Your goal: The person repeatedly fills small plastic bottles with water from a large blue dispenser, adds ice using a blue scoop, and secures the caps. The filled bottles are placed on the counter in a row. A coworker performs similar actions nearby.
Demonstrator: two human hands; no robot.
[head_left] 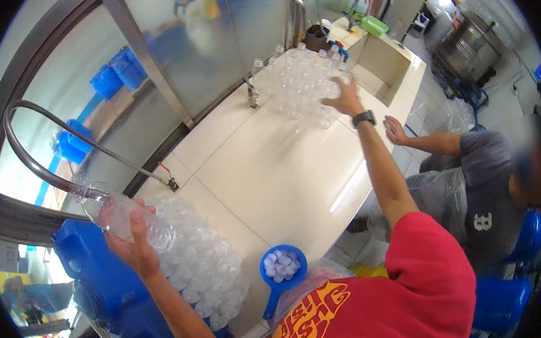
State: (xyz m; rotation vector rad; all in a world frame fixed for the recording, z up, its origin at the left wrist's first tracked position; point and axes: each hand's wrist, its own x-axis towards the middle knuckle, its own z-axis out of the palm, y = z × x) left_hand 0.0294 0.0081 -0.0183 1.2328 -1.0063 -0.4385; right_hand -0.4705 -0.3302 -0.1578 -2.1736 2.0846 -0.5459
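At the left end of the counter (263, 150), the left hand (130, 245) is wrapped around a clear bottle (107, 206), its neck at the end of the curved pipe (23, 160). Across the counter, the right hand (345, 98) has its fingers spread beside the standing bottles (295, 81); whether it touches one cannot be told. Recommended practice: hold the neck in line with the pipe, support the body without squeezing the thin wall, and grasp any standing bottle singly, lest its neighbours topple.

The bottles (299, 83) are clear, the scoop (274, 288) bright blue.
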